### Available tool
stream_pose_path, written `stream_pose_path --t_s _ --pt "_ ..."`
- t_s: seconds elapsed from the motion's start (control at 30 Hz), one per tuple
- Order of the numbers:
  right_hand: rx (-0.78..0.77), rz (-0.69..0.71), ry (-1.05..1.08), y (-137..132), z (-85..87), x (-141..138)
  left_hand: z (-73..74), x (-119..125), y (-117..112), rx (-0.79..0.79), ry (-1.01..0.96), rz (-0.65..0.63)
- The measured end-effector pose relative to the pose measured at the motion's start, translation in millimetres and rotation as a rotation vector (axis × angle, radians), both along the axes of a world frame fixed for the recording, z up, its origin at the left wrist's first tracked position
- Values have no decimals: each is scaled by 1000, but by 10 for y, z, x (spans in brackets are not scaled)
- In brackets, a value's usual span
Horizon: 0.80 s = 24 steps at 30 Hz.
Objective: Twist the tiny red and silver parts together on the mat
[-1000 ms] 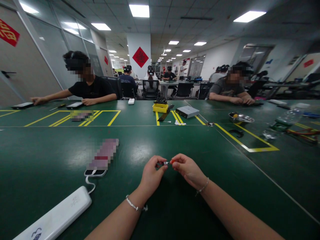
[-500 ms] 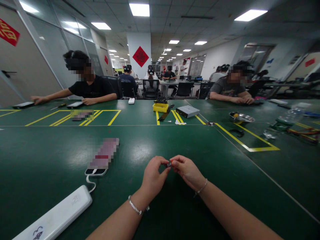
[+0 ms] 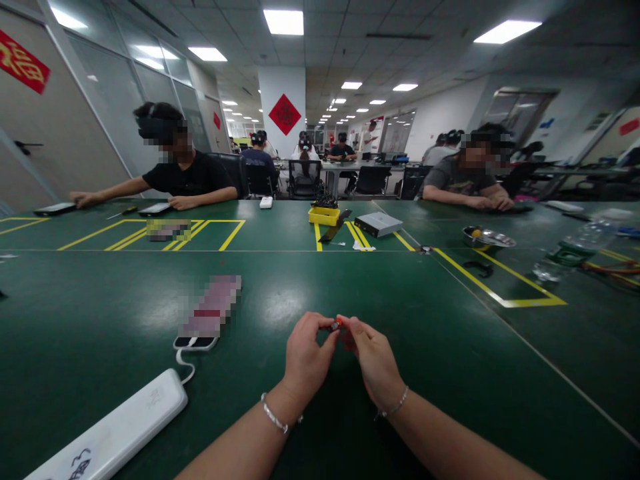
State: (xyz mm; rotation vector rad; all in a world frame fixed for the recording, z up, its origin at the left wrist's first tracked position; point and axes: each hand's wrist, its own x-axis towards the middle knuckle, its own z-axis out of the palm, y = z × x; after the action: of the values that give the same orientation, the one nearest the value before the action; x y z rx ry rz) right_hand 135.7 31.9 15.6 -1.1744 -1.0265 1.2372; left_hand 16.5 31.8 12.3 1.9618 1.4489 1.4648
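Above the green table (image 3: 270,373), both my hands meet at a small grey metallic piece (image 3: 335,326), too small to name. My left hand (image 3: 307,350) pinches it between thumb and fingertips. At its right end is a small orange part (image 3: 339,321), with the closed fingers of my right hand (image 3: 376,360) around it. Whether the two pieces are joined I cannot tell. Left of my hands lies a phone (image 3: 210,310), its screen blurred out, with a white cable (image 3: 186,365) running down to a white power bank (image 3: 115,423).
Farther back are a yellow tray (image 3: 324,216) with dark cables, a grey box (image 3: 379,224), a metal bowl (image 3: 489,237), a black curved piece (image 3: 479,269) and a plastic bottle (image 3: 575,247). Two people (image 3: 187,177) sit across the table, at left and right.
My right hand has turned and its wrist has shifted slightly left, with the fingers still at the orange part. The left hand keeps its pinch. The whole view has shifted a little.
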Motion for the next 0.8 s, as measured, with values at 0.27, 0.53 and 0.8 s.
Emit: stream_pose_path --t_s 0.27,0.53,0.8 --pt "-18 90 81 -30 -14 -1 4 -7 7 11 -55 5" --pt "-131 109 369 17 -3 -14 -30 3 24 69 41 -16" --pt "-117 127 460 114 21 101 -14 12 6 77 173 -68"
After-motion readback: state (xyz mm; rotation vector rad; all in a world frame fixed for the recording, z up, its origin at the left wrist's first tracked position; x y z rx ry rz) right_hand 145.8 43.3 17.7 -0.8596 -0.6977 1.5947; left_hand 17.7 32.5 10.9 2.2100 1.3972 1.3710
